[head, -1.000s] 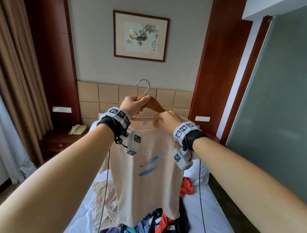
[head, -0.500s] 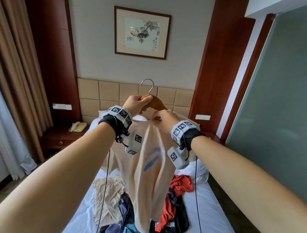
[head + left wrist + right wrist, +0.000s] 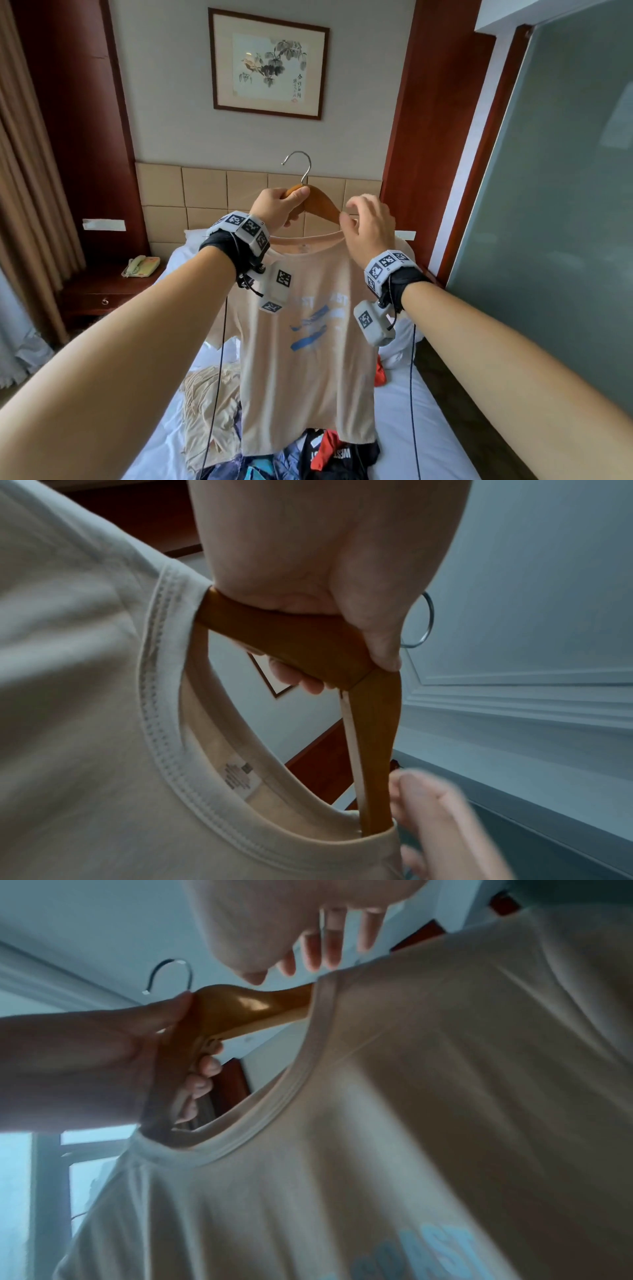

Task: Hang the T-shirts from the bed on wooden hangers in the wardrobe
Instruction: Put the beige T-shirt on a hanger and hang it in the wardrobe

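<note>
From the head view we see the beige cotton T-shirt with blue chest print (image 3: 301,329) hanging flat on the curved wooden hanger with a steel hook (image 3: 318,204), raised in open air above the white-sheeted bed (image 3: 404,411); its hem ends just above the heap of dark, red and tan clothes (image 3: 274,455) on the sheet, and its sides hang free, with the red wood panel (image 3: 438,137) and the frosted glass wall (image 3: 555,205) to the shirt's right and the dark bedside table with a telephone (image 3: 102,291) well to its left. The hook stands clear in front of the padded tan headboard (image 3: 205,192). Our left hand (image 3: 274,210) is wrapped round the hanger's neck, thumb on top. Our right hand (image 3: 370,229) hovers at the right side of the collar with fingers loosely spread, gripping nothing we can make out. In the left wrist view the left hand (image 3: 325,574) clamps the hanger (image 3: 308,647) just above the ribbed collar (image 3: 164,750), both hanger arms running down inside the neck opening; the right hand (image 3: 435,821) is blurred beside the far arm. In the right wrist view the right hand's fingers (image 3: 325,947) hang relaxed just above the shirt's shoulder (image 3: 445,1042), apart from the hanger (image 3: 240,1007), which the left hand (image 3: 120,1053) grips.
</note>
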Available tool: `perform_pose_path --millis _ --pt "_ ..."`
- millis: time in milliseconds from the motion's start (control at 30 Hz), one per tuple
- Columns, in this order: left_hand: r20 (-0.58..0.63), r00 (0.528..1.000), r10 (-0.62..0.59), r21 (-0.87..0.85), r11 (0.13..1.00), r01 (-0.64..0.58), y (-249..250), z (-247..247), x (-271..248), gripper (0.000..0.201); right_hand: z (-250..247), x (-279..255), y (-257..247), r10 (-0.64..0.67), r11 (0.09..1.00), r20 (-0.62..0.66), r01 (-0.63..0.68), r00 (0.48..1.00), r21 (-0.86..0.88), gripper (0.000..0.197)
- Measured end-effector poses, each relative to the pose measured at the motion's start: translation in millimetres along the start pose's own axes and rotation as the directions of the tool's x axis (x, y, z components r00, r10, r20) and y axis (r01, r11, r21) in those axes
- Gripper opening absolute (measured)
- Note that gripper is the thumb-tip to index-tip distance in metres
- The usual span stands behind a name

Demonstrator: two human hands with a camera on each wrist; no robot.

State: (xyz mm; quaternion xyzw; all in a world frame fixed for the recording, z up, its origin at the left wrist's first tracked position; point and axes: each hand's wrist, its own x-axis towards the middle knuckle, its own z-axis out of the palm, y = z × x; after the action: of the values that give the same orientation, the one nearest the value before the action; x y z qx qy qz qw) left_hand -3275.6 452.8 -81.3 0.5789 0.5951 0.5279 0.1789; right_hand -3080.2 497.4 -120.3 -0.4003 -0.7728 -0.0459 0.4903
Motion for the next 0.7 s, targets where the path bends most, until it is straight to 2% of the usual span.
perform_pose_path --millis 33,100,167,200,334,501,601,701 --pt "0.001 1.0 0.008 0.0 1.0 -0.008 3.8 3.1 -0.2 0.047 -5.2 0.4 8.4 0.079 0.996 0.06 -0.076 0.995 -0.044 0.025" --pt "-0.002 1.0 0.031 -0.011 0.999 -0.031 10.9 11.8 -1.9 0.045 -21.4 -1.5 20.0 0.22 0.971 0.239 -0.189 0.946 -0.144 0.042" --pt "0.009 0.999 0.05 -0.007 0.999 -0.05 19.2 25.2 -4.3 0.045 -36.3 -4.9 27.7 0.279 0.96 0.354 -0.244 0.893 -0.14 0.051" --pt "0.018 0.998 0.056 0.0 0.998 -0.056 24.1 33.1 -6.1 0.046 -42.3 -6.8 31.2 0.274 0.961 0.377 -0.242 0.885 -0.131 0.052" --pt "0.078 0.994 0.079 0.006 0.997 -0.079 43.9 66.2 -9.6 0.052 -71.1 -14.1 52.8 0.282 0.957 0.394 -0.231 0.875 -0.173 0.046" --pt "0.164 0.982 0.092 -0.028 0.996 -0.088 73.7 116.3 -18.9 0.046 -123.6 -32.5 96.7 0.396 0.914 0.354 -0.327 0.847 -0.241 0.032" --pt "0.224 0.968 0.111 -0.025 0.994 -0.108 100.6 155.9 -35.0 0.046 -160.7 -46.3 118.4 0.39 0.917 0.328 -0.33 0.86 -0.226 0.015" --pt "0.297 0.945 0.138 -0.05 0.99 -0.129 132.9 199.4 -57.3 0.049 -205.9 -63.7 135.1 0.384 0.919 0.278 -0.335 0.881 -0.207 0.016"
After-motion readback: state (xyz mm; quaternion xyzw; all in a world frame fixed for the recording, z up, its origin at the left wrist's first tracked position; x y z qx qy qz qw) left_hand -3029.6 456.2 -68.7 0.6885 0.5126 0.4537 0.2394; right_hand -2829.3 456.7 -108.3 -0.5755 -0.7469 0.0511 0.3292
